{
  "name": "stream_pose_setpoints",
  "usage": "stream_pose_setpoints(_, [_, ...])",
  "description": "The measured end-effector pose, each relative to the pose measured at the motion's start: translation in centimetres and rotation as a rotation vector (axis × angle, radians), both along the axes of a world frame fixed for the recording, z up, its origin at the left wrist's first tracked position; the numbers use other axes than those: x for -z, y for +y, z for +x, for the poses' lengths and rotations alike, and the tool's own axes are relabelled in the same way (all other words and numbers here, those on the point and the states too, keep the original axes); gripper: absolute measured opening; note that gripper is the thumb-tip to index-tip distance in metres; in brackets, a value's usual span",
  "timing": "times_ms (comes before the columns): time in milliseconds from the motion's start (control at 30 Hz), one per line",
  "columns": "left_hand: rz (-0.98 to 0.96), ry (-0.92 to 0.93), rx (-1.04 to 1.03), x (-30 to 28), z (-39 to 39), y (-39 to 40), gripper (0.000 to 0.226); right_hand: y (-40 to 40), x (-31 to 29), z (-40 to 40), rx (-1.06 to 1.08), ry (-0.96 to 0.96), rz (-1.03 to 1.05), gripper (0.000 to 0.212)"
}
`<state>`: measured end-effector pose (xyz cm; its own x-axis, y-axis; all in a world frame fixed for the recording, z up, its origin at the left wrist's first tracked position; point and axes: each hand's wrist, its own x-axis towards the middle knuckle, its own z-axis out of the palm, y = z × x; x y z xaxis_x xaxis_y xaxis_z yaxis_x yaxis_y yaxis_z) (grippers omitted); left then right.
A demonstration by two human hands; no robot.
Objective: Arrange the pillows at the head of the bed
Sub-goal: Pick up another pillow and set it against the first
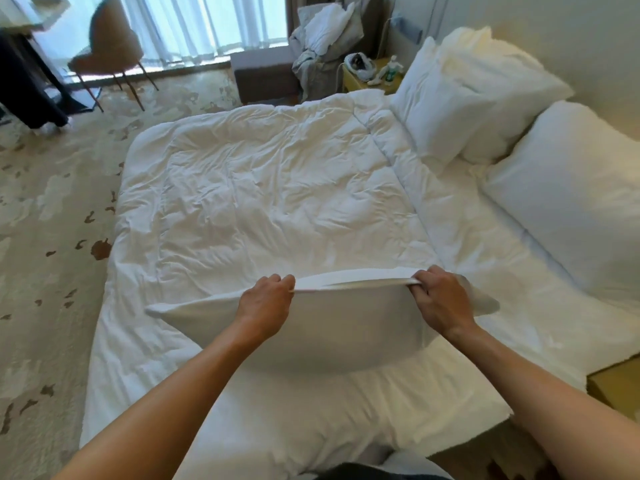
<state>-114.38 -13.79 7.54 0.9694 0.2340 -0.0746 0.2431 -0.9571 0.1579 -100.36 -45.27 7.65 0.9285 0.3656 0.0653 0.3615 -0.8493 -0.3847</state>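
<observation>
Now gripping the held pillow point(322, 327) by its upper seam: left hand point(266, 303) curled tight on the edge, right hand point(441, 299) likewise, fingers and thumb pinching the fabric, knuckles up. Hanging below both hands, clear of the duvet point(259, 188) along most of the lower edge as far as can be told, though touching or just above cannot be settled.

Long axis running from beyond the left hand to beyond the right hand, roughly level; one corner pointing out past the left hand, the other past the right. Broad face turned toward the body, seam uppermost.

Judged the step in hand: shaking the filling down and squaring the case before carrying it over. Best done by keeping both pinches level and well apart, so the seam stays taut and the stuffing settles evenly; short downward snaps, not a twist. Then swinging away to the side of the right hand, where the head of the bed lies: near pillow point(568, 188) beyond and outside the right hand, stacked pillows point(460, 98) farther ahead of it. Likely risk: letting one corner sag and setting it down crooked.
</observation>
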Motion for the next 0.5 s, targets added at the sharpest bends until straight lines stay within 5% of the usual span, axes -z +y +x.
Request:
stream_pose_setpoints(267, [-0.103,0.035,0.135,0.9,8.1,-19.1,0.011,-20.6,1.4,3.0,0.266,0.063,0.131,0.016])
stream_pose_setpoints(500, [-0.174,0.100,0.058,4.6,9.6,-28.3,0.013,-28.9,5.6,3.1,0.275,0.297,0.193,0.016])
